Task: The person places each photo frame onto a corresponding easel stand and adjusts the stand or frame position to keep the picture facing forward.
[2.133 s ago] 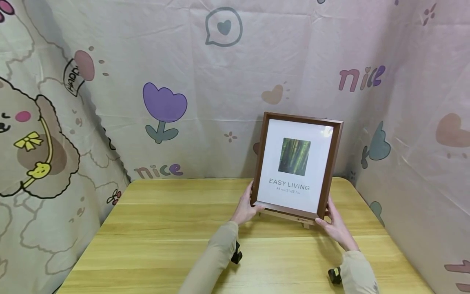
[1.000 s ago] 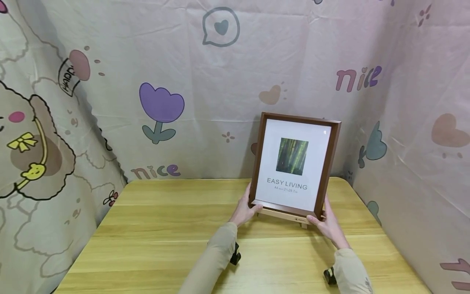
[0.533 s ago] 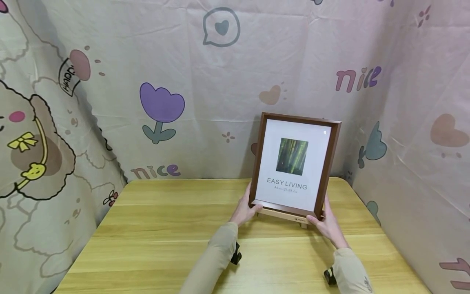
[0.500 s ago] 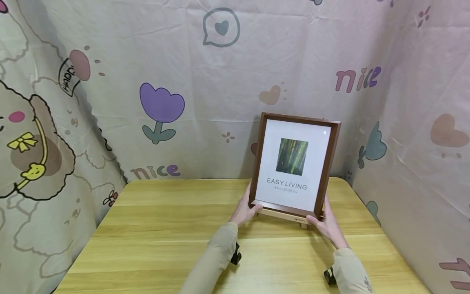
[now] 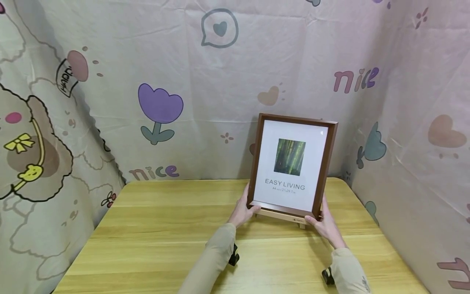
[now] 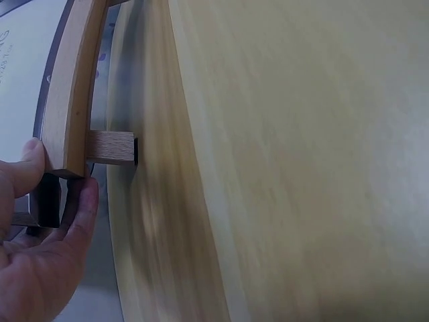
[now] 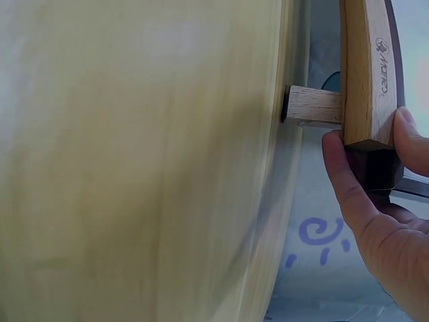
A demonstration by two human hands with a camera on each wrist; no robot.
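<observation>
A brown picture frame with a white "EASY LIVING" sheet and a small bamboo picture leans back slightly on a light wooden easel. My left hand grips the frame's lower left corner, thumb on the front and fingers behind. At the lower right corner my right hand holds it the same way. In the left wrist view the easel's ledge runs under the frame, right by the fingertips. The right wrist view shows the ledge's lettered end between thumb and fingers, with a short leg reaching the table.
The wooden table has light, glossy planks. A patterned cloth hangs behind it and along both sides, close to the table's back edge. Black wrist cameras sit under the beige sleeves.
The view has shifted slightly, so the frame, easel and hands appear a little farther left. Both hands keep their hold on the picture frame's lower corners.
</observation>
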